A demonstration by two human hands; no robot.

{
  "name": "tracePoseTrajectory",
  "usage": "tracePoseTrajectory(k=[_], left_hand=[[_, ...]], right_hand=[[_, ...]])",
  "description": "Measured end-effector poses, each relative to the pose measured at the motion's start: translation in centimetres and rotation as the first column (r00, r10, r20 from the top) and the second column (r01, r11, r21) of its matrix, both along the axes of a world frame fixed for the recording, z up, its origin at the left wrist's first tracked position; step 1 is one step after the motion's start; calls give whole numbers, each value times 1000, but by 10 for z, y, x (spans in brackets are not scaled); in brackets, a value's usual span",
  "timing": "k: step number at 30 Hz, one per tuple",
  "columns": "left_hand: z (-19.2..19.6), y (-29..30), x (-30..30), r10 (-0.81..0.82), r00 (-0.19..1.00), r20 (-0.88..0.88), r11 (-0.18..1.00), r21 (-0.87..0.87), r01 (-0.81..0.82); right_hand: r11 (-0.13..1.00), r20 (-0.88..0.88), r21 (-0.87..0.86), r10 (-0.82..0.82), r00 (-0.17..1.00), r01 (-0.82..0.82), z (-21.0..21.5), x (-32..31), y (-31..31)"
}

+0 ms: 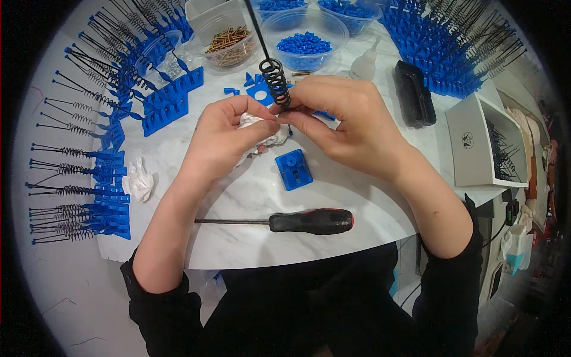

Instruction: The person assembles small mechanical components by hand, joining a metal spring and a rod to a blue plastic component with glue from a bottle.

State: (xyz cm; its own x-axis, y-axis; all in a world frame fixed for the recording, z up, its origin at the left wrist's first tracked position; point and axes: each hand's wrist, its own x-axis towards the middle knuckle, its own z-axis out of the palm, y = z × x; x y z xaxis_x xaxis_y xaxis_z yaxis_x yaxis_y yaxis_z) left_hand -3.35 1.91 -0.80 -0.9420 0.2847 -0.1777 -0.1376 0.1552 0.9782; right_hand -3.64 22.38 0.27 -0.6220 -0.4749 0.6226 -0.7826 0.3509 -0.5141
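Note:
A black coil spring (274, 80) on a long thin rod stands upright above the table, tilting toward the far left. My right hand (354, 122) is closed in a pinch at the spring's lower end. From the other side my left hand (223, 137) holds a crumpled white tissue (275, 135), its thumb and finger close to the same lower end; whether they also grip the rod is hidden. A square blue plastic base (294, 171) with a raised round centre lies just below my hands. Nearer to me is a screwdriver (310, 221) with a black and red handle.
Tubs of brass screws (229, 41) and small blue caps (304, 50) stand at the back, by a white squeeze bottle (364, 62). Blue racks with spring rods line the left (110, 196) and far right (440, 47). A black case (414, 95) and white box (476, 140) sit right.

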Motion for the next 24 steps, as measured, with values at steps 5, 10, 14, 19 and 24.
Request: tracePoseTrajectory(k=[5,10,14,19,24], left_hand=[[1,1,1,3,1000,-8,1000,-24,-3],[0,1,0,4,1000,-8,1000,-8,-4],[-3,0,-1,-3,1000,-13,1000,-19,3],[-4,2,-2,9,1000,-18,1000,8,-8],[-5,1,-3,-1,1000,-23,1000,-13,1]], right_hand=[[1000,11,-23,3,1000,-3,0,1,-2],[1000,8,-14,-4,1000,4,0,0,-2],[1000,4,-12,-1,1000,1,0,0,-3],[1000,-21,2,-5,1000,5,0,-1,-2],[1000,-39,7,-6,999,6,0,-1,-3]])
